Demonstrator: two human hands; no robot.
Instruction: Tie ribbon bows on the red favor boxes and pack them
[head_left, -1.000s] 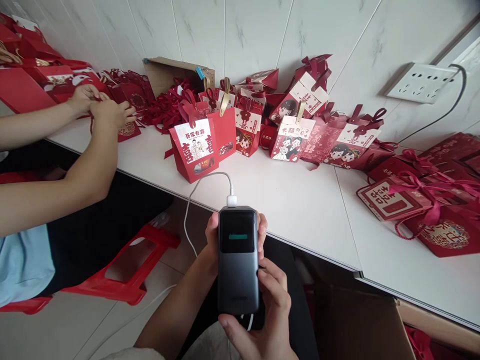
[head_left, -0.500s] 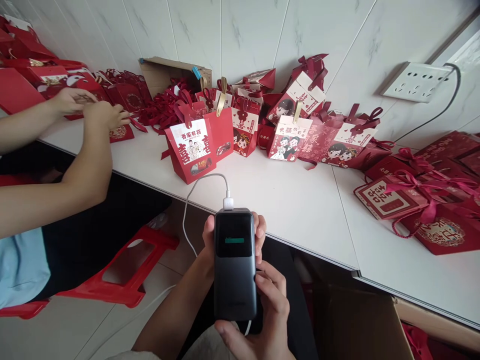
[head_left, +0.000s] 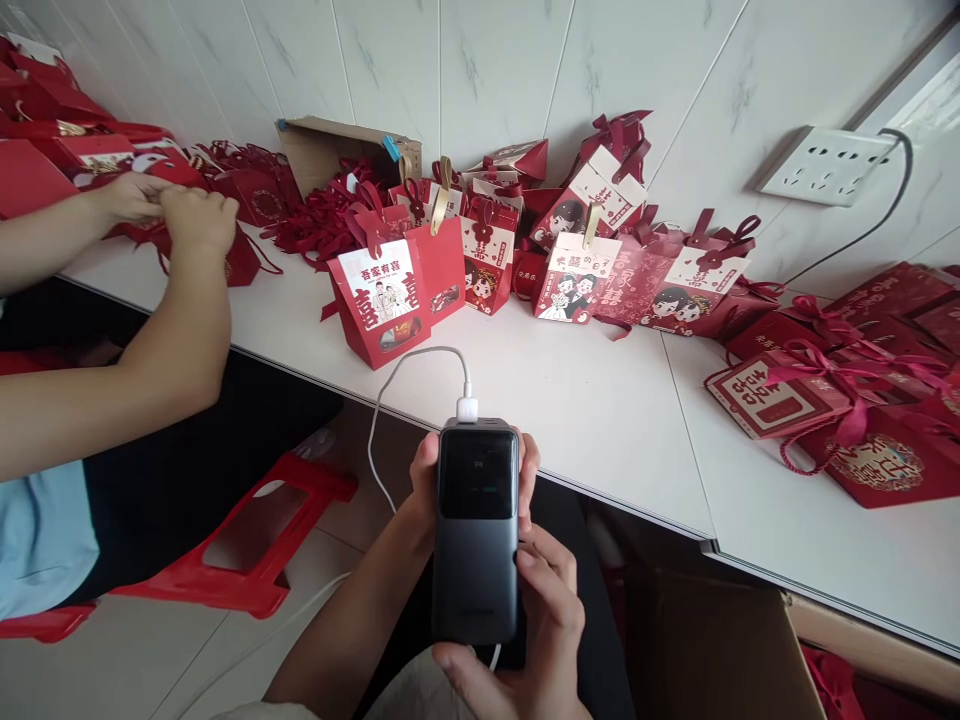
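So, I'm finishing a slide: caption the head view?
Left hand and right hand hold a gray power bank, white cable attached, before red wedding favor boxes.

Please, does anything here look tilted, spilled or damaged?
One cream-topped gift box in the pile sits tilted, unlike the upright wedding-couple box in front. I see no spill or damage; the power bank in both hands looks intact.

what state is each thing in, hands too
power bank: held, plugged in
screen: dimly lit
white plug: in the power bank's top
left hand: wrapped around the power bank
right hand: curled at the power bank's side and bottom
nearest gift box: standing, closed
back cardboard box: open
wall socket: dark cord at its right end
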